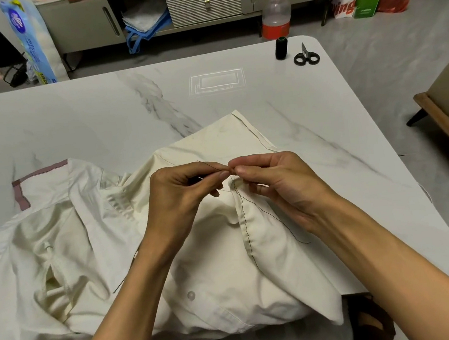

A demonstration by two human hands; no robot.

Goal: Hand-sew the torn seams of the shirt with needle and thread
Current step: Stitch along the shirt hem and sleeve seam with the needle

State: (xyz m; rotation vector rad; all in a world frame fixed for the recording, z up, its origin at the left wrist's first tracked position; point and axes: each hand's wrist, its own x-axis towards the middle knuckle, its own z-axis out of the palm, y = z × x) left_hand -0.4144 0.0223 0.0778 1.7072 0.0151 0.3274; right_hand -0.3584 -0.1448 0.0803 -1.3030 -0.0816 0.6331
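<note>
Over the cream shirt (217, 268), left hand (181, 191) and right hand (277, 180), both pinching dark thread (279, 221)

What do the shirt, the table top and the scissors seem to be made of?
Shirt: matte woven cloth, probably cotton; it creases softly. Table top: glossy marble-look stone or laminate; grey veins, a light reflection. Scissors: metal blades, black handles likely plastic.
</note>
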